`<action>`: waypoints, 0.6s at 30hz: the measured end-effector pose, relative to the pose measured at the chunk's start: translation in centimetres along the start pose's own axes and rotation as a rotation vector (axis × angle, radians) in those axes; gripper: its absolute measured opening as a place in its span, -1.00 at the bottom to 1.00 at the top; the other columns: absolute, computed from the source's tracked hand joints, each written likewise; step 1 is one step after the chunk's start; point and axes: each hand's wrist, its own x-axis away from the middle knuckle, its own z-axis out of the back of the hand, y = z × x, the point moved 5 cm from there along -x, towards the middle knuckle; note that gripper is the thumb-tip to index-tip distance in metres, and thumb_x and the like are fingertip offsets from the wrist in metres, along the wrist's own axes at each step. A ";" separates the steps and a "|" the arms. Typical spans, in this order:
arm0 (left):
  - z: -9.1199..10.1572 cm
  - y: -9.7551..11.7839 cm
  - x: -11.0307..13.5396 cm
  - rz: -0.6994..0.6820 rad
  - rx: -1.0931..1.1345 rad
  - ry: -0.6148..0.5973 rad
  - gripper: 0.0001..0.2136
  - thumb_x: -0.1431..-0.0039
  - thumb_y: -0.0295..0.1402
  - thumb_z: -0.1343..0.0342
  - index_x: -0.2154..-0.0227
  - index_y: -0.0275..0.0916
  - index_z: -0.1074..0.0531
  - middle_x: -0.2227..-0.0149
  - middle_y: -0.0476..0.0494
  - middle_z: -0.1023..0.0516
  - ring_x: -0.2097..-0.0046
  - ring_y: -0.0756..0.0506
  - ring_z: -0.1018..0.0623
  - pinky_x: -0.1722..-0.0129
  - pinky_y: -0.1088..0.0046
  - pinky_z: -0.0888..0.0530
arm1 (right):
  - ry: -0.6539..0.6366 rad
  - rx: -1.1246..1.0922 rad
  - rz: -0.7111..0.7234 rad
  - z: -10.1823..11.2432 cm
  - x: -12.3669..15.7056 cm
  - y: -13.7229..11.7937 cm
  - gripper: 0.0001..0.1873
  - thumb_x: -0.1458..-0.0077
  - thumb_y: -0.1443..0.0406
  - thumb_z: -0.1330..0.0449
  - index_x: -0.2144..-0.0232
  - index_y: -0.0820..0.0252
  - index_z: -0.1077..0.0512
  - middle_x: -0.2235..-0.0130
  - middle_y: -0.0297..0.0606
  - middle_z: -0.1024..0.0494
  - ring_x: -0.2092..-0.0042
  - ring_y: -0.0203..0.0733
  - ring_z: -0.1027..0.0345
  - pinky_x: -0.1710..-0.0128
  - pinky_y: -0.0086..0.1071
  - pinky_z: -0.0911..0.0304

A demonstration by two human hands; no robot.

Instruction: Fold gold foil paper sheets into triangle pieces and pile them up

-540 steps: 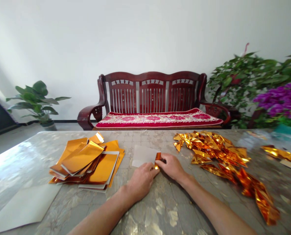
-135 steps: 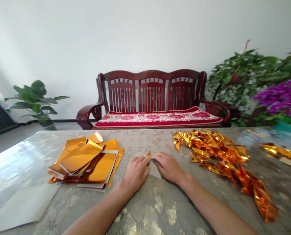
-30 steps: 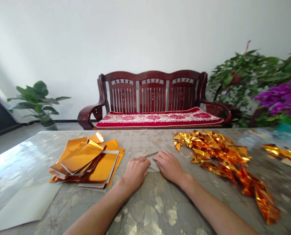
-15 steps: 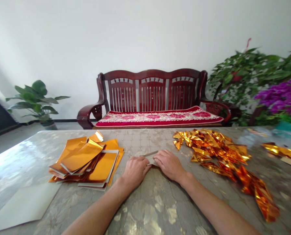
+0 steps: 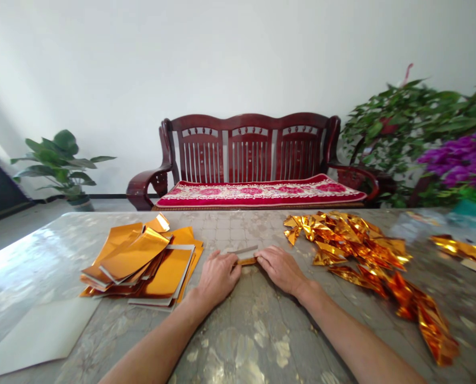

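A small folded gold foil paper (image 5: 245,255) lies on the table (image 5: 258,341) between my hands, its white back up and a gold edge showing. My left hand (image 5: 217,276) presses on its left end with curled fingers. My right hand (image 5: 280,267) pinches its right end. A stack of flat gold foil sheets (image 5: 144,261) lies to the left of my left hand. A heap of folded, crinkled gold foil pieces (image 5: 360,250) spreads to the right of my right hand.
A white sheet (image 5: 38,336) lies at the table's near left corner. Another gold piece (image 5: 460,249) sits at the far right. Behind the table stand a dark wooden bench (image 5: 248,160), a potted plant (image 5: 62,165) and flowering plants (image 5: 434,144).
The paper between my hands has been folded narrower over the last seconds; a gold edge now shows along its near side. Both hands have stayed at its ends.
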 end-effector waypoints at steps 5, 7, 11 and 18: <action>-0.1 0.1 -0.2 0.032 -0.024 0.039 -0.63 -0.39 -0.36 0.19 0.46 -0.20 -0.46 0.37 -0.07 -0.62 0.27 -0.05 -0.58 -0.15 0.28 -0.23 | 0.003 0.013 -0.060 0.1 -0.1 -0.2 -0.69 -0.37 0.25 0.03 0.26 0.14 -0.50 0.25 -0.27 -0.57 0.14 -0.19 -0.38 0.14 -0.39 -0.15; 0.0 0.0 -0.2 0.064 -0.029 0.047 -0.64 -0.37 -0.37 0.16 0.48 -0.21 -0.46 0.39 -0.08 -0.62 0.28 -0.05 -0.57 -0.11 0.32 -0.25 | 0.003 0.023 -0.093 0.2 -0.1 -0.2 -0.69 -0.36 0.25 0.02 0.29 0.13 -0.50 0.28 -0.27 -0.56 0.17 -0.20 -0.39 0.18 -0.40 -0.15; 0.0 0.2 0.2 0.070 -0.033 0.023 -0.69 -0.33 -0.40 0.10 0.47 -0.20 -0.47 0.39 -0.08 -0.62 0.28 -0.07 -0.57 0.08 0.39 -0.30 | 0.019 0.015 -0.127 0.4 0.0 -0.2 -0.73 -0.32 0.24 -0.02 0.29 0.10 -0.51 0.30 -0.29 -0.55 0.20 -0.21 -0.40 0.19 -0.40 -0.14; 0.2 -0.2 0.3 0.153 -0.041 0.045 -0.81 -0.25 -0.35 -0.02 0.39 -0.14 -0.53 0.35 -0.05 -0.63 0.24 -0.10 -0.56 0.10 0.34 -0.24 | 0.042 -0.018 -0.217 0.3 0.0 0.1 -0.82 -0.21 0.26 -0.11 0.31 0.05 -0.54 0.32 -0.33 -0.57 0.22 -0.22 -0.41 0.25 -0.42 -0.14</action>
